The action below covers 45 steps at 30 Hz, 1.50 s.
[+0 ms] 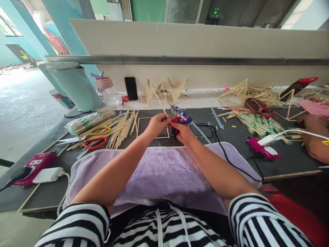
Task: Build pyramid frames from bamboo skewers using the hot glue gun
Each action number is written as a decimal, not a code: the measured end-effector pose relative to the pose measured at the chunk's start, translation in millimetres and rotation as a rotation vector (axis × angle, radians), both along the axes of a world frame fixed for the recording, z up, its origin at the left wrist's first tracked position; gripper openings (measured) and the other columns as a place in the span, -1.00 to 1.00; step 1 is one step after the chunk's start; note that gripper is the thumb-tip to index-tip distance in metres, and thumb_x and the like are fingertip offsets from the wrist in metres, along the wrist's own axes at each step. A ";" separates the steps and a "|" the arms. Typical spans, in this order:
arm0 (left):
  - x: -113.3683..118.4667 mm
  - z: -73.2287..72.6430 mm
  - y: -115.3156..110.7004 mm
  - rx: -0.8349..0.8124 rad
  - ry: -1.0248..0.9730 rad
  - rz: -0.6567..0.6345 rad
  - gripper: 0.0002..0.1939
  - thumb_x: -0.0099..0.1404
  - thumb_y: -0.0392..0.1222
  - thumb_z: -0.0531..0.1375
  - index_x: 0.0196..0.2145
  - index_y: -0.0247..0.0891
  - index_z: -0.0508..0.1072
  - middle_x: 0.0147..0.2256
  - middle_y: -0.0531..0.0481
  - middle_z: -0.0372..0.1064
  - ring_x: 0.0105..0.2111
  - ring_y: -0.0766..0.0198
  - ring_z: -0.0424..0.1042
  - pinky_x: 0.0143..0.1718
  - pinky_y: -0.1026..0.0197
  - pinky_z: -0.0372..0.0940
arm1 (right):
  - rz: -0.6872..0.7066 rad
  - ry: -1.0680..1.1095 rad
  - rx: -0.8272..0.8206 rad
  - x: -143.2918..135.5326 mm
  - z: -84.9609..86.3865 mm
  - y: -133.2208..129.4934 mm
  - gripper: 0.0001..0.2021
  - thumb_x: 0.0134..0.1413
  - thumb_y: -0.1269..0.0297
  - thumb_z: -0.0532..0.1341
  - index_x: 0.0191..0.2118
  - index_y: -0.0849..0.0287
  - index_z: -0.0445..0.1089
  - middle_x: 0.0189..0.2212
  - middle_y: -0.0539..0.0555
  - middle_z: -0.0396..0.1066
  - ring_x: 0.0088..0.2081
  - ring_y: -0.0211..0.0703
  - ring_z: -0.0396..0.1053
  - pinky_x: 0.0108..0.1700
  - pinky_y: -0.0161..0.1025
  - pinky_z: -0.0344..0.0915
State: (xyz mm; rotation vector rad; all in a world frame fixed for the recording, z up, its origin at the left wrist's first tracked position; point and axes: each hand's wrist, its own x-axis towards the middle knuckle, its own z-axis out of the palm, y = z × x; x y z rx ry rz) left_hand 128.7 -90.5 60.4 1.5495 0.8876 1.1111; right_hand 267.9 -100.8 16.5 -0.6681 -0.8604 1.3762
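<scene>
Fingers closed, my left hand pinches thin wooden sticks that rise from it and meet at an angle. My right hand is wrapped round a blue and red glue gun with a small red light. The gun's metal tip points up and left, close to the sticks; whether it touches them cannot be made out. Both hands are close together, over the right side of a square stick frame lying on the dark table. Behind them stands a finished-looking stick model with fanned sticks.
Scissors, loose sticks and a bagged bundle lie left, near a teal container, bottle and phone. A purple towel covers the front edge. Black cable runs right; another person's hand is far right.
</scene>
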 end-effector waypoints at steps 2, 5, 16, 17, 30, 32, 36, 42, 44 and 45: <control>-3.7 -4.8 -8.5 -0.018 -0.046 0.013 -0.93 0.19 -0.26 0.22 -0.38 -0.32 0.46 -0.52 0.09 0.43 -0.50 0.41 0.44 -0.38 0.32 0.31 | 0.025 -0.026 0.011 -1.0 -0.3 -2.3 -0.70 -0.37 0.35 0.49 -0.39 0.15 0.47 -0.50 -0.10 0.48 -0.48 -0.36 0.40 -0.36 -0.38 0.37; -9.9 -12.4 -15.2 -0.068 -0.133 0.039 -0.84 0.17 -0.14 0.26 -0.39 -0.31 0.45 -0.51 0.09 0.44 -0.52 0.42 0.42 -0.42 0.33 0.29 | 0.066 -0.079 0.046 -2.0 -1.7 -4.1 -0.74 -0.30 0.33 0.47 -0.38 0.16 0.47 -0.50 -0.10 0.47 -0.50 -0.37 0.39 -0.37 -0.37 0.34; -18.8 -28.1 -24.9 0.016 -0.238 0.073 -0.79 0.12 -0.10 0.30 -0.41 -0.28 0.41 -0.58 0.15 0.37 -0.55 0.44 0.39 -0.46 0.35 0.32 | 0.175 -0.235 0.088 -1.8 -5.3 -5.5 -0.74 -0.24 0.27 0.45 -0.37 0.17 0.45 -0.47 -0.09 0.45 -0.46 -0.32 0.38 -0.32 -0.29 0.34; -19.7 -26.7 -26.8 0.024 -0.237 0.074 -0.80 0.12 -0.11 0.31 -0.41 -0.28 0.42 -0.57 0.15 0.37 -0.54 0.44 0.40 -0.45 0.35 0.33 | 0.187 -0.236 0.088 -1.4 -5.8 -5.7 -0.75 -0.23 0.28 0.45 -0.36 0.17 0.45 -0.47 -0.09 0.44 -0.45 -0.32 0.39 -0.32 -0.30 0.33; -24.3 -16.1 -35.8 0.049 -0.306 0.205 -0.86 0.08 -0.19 0.31 -0.44 -0.30 0.46 -0.54 0.10 0.45 -0.55 0.43 0.44 -0.46 0.34 0.36 | 0.159 -0.273 0.103 -2.3 3.3 -13.1 -0.76 -0.21 0.23 0.44 -0.35 0.14 0.45 -0.45 -0.07 0.46 -0.42 -0.24 0.43 -0.21 -0.21 0.40; -22.4 -17.6 -36.3 0.037 -0.314 0.224 -0.86 0.08 -0.19 0.31 -0.44 -0.30 0.46 -0.54 0.10 0.45 -0.56 0.43 0.45 -0.47 0.34 0.36 | 0.139 -0.274 0.115 -3.4 3.5 -13.2 -0.76 -0.21 0.24 0.43 -0.36 0.14 0.45 -0.46 -0.07 0.46 -0.43 -0.25 0.43 -0.23 -0.21 0.40; -19.4 -19.9 -36.6 0.011 -0.317 0.241 -0.85 0.09 -0.18 0.32 -0.42 -0.30 0.46 -0.55 0.08 0.47 -0.53 0.38 0.48 -0.45 0.33 0.37 | 0.120 -0.279 0.119 -3.3 3.0 -11.5 -0.74 -0.22 0.25 0.43 -0.32 0.13 0.46 -0.45 -0.06 0.48 -0.44 -0.23 0.43 -0.27 -0.22 0.39; -20.4 -19.1 -36.3 0.010 -0.344 0.226 -0.82 0.10 -0.16 0.33 -0.42 -0.31 0.45 -0.57 0.08 0.47 -0.56 0.39 0.47 -0.44 0.32 0.39 | 0.122 -0.253 0.109 -3.1 3.8 -12.5 -0.74 -0.23 0.24 0.43 -0.34 0.13 0.45 -0.44 -0.07 0.48 -0.45 -0.24 0.43 -0.29 -0.22 0.39; -21.1 -18.4 -36.8 0.002 -0.354 0.195 -0.81 0.09 -0.15 0.33 -0.41 -0.31 0.45 -0.56 0.08 0.47 -0.55 0.39 0.48 -0.44 0.32 0.39 | 0.126 -0.273 0.115 -2.3 4.4 -13.1 -0.75 -0.22 0.23 0.43 -0.35 0.13 0.45 -0.46 -0.07 0.47 -0.46 -0.24 0.42 -0.28 -0.22 0.38; -21.4 -18.2 -37.2 -0.004 -0.357 0.178 -0.81 0.09 -0.14 0.33 -0.40 -0.30 0.45 -0.56 0.08 0.47 -0.54 0.39 0.48 -0.44 0.32 0.39 | 0.128 -0.286 0.120 -1.7 4.7 -13.2 -0.75 -0.21 0.22 0.43 -0.35 0.14 0.46 -0.47 -0.07 0.47 -0.46 -0.24 0.42 -0.28 -0.22 0.37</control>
